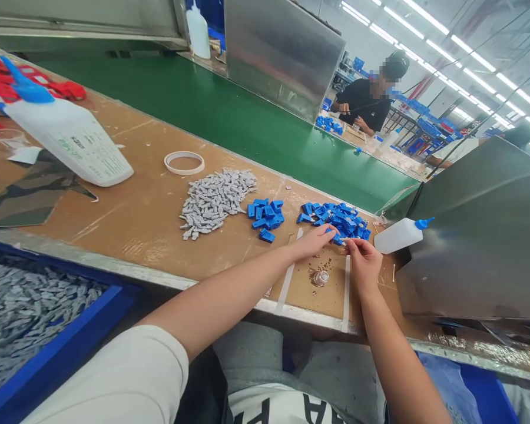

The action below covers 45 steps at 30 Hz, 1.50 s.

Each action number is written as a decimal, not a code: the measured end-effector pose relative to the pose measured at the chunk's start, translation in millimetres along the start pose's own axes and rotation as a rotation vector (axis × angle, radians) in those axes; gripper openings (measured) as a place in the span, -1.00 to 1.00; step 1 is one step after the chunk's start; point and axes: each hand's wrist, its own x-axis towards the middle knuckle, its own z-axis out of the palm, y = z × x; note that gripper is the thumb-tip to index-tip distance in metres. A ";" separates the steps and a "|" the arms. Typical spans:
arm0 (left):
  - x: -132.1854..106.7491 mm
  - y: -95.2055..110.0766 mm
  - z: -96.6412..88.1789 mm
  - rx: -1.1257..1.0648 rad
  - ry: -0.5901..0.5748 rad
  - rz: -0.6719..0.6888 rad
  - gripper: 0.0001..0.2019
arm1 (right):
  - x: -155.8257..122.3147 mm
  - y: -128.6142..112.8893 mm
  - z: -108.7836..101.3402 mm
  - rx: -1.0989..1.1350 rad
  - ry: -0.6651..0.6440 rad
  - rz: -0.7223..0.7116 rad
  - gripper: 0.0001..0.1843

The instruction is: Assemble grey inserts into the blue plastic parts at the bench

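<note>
My left hand (317, 240) is closed on a small blue plastic part (336, 239) at the near edge of a larger blue pile (342, 219). Close beside it, my right hand (365, 259) pinches a small grey plastic piece (344, 241), its tip at the blue part. Whether the two parts touch is too small to tell. Below the hands, a little round container (320, 278) stands on the brown tabletop among dark specks, between two white tape strips. To the left lie a smaller group of blue parts (265, 215) and a heap of grey pieces (215, 201).
A large white bottle (82, 138) lies at left near a tape ring (184, 163) and red items. A smaller bottle (398, 235) lies right, beside a metal panel (481, 235). Beyond runs a green belt (194, 112); a co-worker (366, 103) sits across. A blue bin (110, 306) holds grey pieces.
</note>
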 end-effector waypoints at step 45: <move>-66.3 53.1 -37.5 0.575 0.504 0.381 -0.79 | 6.2 27.9 -30.3 -0.530 -0.065 -0.159 -0.45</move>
